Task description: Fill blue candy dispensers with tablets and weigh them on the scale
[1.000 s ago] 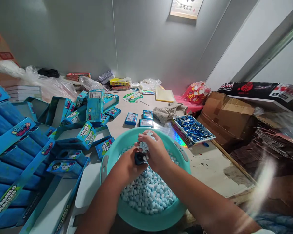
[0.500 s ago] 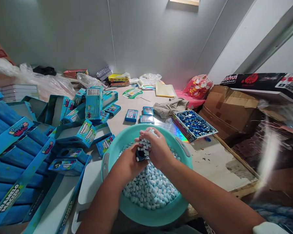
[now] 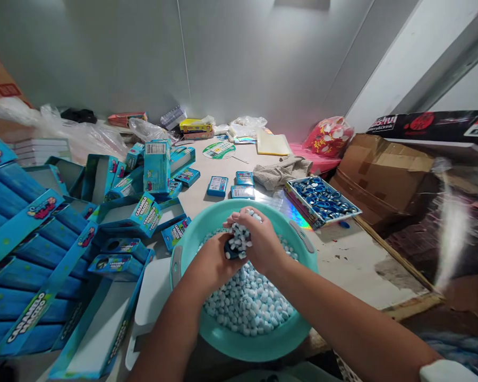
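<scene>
Candies (image 3: pixel 241 233) slid over the container's (image 3: pixel 233 255) mouth.
Toward the basin's far rim (image 3: pixel 219 212), my left hand (image 3: pixel 213 260) grips it, right hand (image 3: pixel 265 241) cups more; likely filling: tip slowly.

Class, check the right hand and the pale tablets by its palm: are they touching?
Touching. The head view shows the right hand curled around a clump of pale tablets, which lie against its palm side with no gap.

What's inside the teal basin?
A heap of small white and pale-blue pieces. The left hand and right hand cover part of it; the floor of the basin under the heap can't be seen.
</scene>
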`<state>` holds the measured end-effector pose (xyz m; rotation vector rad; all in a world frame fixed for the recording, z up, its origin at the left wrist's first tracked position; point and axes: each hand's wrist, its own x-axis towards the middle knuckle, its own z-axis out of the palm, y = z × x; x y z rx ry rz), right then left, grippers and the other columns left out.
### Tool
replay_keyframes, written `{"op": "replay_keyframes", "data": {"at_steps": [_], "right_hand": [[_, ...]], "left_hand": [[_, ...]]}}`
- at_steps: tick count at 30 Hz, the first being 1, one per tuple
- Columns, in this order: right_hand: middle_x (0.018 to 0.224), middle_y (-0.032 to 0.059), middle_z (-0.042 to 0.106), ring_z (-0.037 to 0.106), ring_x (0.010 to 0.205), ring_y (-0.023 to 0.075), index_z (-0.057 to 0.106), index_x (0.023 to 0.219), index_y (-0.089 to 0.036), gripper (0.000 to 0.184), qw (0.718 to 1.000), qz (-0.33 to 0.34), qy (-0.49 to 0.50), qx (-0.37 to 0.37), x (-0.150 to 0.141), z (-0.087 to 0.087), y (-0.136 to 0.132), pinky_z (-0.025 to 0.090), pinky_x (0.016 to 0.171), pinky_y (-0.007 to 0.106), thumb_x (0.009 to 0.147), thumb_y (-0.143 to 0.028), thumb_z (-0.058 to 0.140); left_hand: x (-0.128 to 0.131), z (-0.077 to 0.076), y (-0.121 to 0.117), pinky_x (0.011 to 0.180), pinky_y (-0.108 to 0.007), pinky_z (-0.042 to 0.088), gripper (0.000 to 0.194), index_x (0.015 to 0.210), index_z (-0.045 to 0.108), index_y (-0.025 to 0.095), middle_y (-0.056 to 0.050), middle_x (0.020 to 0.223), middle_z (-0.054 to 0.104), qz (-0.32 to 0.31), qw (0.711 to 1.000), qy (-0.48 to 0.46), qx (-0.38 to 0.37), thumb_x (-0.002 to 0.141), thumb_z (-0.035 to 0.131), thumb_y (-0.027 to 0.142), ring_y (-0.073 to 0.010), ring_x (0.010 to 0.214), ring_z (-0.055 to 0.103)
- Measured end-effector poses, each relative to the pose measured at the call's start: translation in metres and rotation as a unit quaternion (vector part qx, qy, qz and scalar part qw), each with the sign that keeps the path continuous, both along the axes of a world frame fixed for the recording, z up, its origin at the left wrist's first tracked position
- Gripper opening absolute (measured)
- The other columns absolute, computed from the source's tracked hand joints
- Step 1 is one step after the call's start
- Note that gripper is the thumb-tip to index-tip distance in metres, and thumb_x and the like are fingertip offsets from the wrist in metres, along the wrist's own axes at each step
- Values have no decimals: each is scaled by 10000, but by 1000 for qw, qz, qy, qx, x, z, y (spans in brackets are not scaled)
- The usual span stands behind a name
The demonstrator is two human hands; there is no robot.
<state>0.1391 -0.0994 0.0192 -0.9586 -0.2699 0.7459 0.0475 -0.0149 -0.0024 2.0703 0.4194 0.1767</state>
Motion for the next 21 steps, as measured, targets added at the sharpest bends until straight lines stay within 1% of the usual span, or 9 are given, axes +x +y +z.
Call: {"op": "replay_keyframes", "data": {"at_steps": [2,6,10,14,16,21], "right_hand": [[743,24,651,660,821,234,544,727,-198,333,1000,3,4,2,0,0,0,510,694,260,668,-287,860],[732,25,643,658,826,236,533,706,-199,318,1000,4,6,14,0,1,0,513,708,263,677,-291,837],[746,12,636,641,771,218,551,718,-204,282,1000,3,3,14,2,-2,0,499,659,260,712,-315,811],[744,21,638,581,670,177,582,711,-198,226,1000,5,-17,22,3,-2,-1,477,614,252,762,-314,769],[722,21,630,559,647,171,576,686,-200,232,999,3,-29,34,2,0,-2,475,614,256,782,-310,757],[699,24,622,576,670,189,570,659,-205,291,998,17,-51,43,2,3,-4,486,638,271,816,-359,760]], "left_hand": [[0,0,0,833,-356,511,331,1070,666,186,-90,1102,696,2,1000,3,0,748,708,252,-286,1012,658],[0,1,-1,859,-344,511,362,1133,649,196,-80,1153,686,-15,999,-27,-25,778,694,250,-266,1043,654],[-1,3,-2,864,-328,507,323,1093,656,211,-56,1145,692,-16,998,-45,-31,773,698,223,-254,1042,650],[-4,7,-4,852,-331,498,294,1092,654,210,-61,1117,691,-23,998,-55,6,801,679,244,-261,1035,637],[-4,8,-5,855,-330,490,300,1117,644,207,-62,1120,688,-19,997,-63,28,822,667,256,-261,1046,630],[-3,9,-4,808,-297,482,230,1064,655,214,-41,1088,701,-32,997,-72,24,835,656,242,-237,982,649]]}}
